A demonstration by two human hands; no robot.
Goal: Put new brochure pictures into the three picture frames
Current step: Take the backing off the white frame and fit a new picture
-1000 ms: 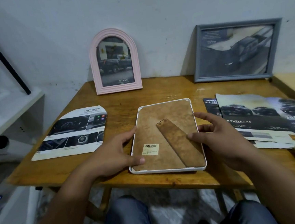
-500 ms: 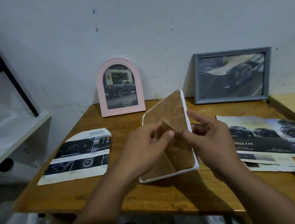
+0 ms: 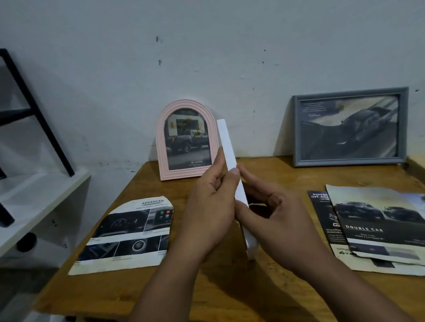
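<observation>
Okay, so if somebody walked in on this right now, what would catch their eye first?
Probably the white frame, stood on edge at the table's centre, seen edge-on and gripped between the left hand and right hand. Behind it, a pink arched frame and a grey frame lean against the wall, both showing truck pictures. Car brochures lie to the right, an arch-cut page to the left.

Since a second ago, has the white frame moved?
Yes. The white frame was face down on the table; both hands now hold it upright, edge-on, before the pink frame.
</observation>
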